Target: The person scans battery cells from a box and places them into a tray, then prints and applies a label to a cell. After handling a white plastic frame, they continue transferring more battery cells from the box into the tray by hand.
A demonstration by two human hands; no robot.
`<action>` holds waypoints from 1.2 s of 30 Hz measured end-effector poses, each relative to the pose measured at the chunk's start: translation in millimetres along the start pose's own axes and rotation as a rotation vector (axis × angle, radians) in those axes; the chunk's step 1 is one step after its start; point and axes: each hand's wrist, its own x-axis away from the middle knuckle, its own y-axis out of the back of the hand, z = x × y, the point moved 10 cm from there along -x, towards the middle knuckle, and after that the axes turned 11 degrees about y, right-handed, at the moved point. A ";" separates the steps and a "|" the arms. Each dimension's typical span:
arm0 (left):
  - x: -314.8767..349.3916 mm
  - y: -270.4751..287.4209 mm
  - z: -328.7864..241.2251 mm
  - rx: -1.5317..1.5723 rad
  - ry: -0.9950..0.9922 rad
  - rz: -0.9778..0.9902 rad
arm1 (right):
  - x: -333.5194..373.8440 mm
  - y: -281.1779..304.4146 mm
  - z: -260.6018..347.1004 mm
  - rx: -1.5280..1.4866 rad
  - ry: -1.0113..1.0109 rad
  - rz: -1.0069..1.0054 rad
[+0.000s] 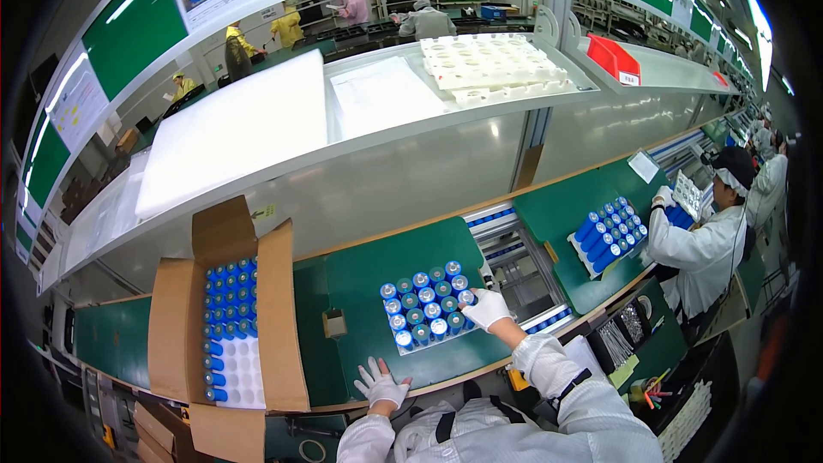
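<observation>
A block of blue cylindrical battery cells (426, 301) stands upright in a white holder on the green workbench in front of me. Some cell tops are bright silver, others darker grey-green. At the block's right edge, my right hand (487, 309), in a white glove, has its fingers closed round a battery cell (465, 297) there; the hand hides part of that cell. My left hand (381, 385), gloved with some fingertips bare, lies with fingers spread on the bench near its front edge, in front of the block, holding nothing.
At left stands an open cardboard box (279, 326) partly filled with blue cells in a white tray. A conveyor (514, 261) runs right of my block. Beyond it are another cell block (607, 236) and a co-worker (703, 236). A shelf (377, 141) overhangs the bench.
</observation>
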 end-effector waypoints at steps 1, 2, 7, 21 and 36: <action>-0.1 -1.5 -0.5 -0.012 -0.005 0.003 | 3.0 2.3 -1.8 -0.021 0.011 -0.031; -1.2 -2.3 0.2 -0.015 0.001 0.001 | 4.7 2.2 -7.9 -0.051 -0.016 -0.035; -3.4 -3.5 -0.2 -0.032 0.009 -0.019 | 26.8 18.3 -85.0 -0.304 -0.079 -0.286; -15.7 22.2 -29.1 0.383 -0.051 -0.472 | 53.8 -115.1 -125.2 -0.727 -0.174 -0.045; -60.7 11.8 12.3 1.304 -0.031 -0.514 | 37.9 -111.6 -87.1 -0.323 0.152 0.063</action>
